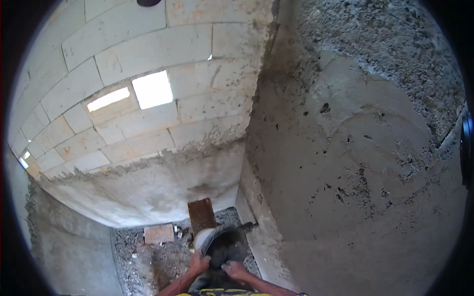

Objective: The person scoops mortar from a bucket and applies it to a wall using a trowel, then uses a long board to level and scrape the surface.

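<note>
A dark, grime-coated bucket (pixel 224 244) is tilted at the lower centre, its dim inside facing up. A paler curved object (pixel 202 237) sits just behind its left side; I cannot make out whether it is a second container. My left hand (pixel 199 262) is closed on the bucket's near left rim. My right hand (pixel 234 270) is closed on the near rim at the right. A rusty brown rectangular board (pixel 200 213) lies just beyond the bucket.
A pale block wall (pixel 133 39) with small openings rises above a plastered band. A rough, partly plastered wall (pixel 345 197) fills the right. A low wall (pixel 74 237) is at left. A brick-like slab (pixel 158 233) lies on the rubble-strewn floor (pixel 148 266).
</note>
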{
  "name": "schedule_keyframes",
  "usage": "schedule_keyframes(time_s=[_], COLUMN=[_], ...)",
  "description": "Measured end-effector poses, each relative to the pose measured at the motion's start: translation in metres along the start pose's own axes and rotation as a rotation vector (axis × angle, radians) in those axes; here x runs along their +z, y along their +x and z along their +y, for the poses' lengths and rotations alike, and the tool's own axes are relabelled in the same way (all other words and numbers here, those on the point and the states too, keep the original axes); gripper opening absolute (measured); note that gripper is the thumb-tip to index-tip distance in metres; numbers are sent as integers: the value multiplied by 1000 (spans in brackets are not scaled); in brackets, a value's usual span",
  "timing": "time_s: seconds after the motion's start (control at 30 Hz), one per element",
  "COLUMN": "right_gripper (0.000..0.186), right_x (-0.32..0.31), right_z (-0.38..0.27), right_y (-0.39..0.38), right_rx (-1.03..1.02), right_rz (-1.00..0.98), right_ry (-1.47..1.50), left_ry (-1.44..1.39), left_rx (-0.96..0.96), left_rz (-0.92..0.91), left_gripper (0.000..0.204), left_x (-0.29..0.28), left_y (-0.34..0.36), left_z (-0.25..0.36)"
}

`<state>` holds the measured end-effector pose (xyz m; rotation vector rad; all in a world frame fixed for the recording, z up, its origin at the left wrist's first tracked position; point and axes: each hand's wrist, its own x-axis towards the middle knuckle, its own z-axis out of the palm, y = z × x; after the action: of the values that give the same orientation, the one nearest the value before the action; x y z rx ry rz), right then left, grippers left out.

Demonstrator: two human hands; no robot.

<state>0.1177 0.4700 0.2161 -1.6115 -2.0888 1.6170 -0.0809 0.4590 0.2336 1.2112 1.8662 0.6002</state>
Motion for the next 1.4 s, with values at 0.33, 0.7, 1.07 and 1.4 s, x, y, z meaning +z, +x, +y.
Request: schedule_keyframes(time_s=[0.33, 0.7, 1.07, 1.4], right_gripper=[42, 47, 49, 35], right_x=[-81, -61, -104, -441], right_z=[-51, -64, -285, -298], right_y=[12, 30, 73, 117], right_rx=[51, 170, -616, -742], right_rz=[123, 22, -433, -104], right_ry=[-284, -402, -376, 212], left_ry=[-637, -583, -497, -572], left_rx=[45, -153, -240, -634], left_rz=[39, 269, 635, 871], left_gripper=[40, 45, 44, 51], left_x=[-51, -58, -86, -130], left_y=[42, 43, 4, -19], left_z=[16, -24, -148, -190])
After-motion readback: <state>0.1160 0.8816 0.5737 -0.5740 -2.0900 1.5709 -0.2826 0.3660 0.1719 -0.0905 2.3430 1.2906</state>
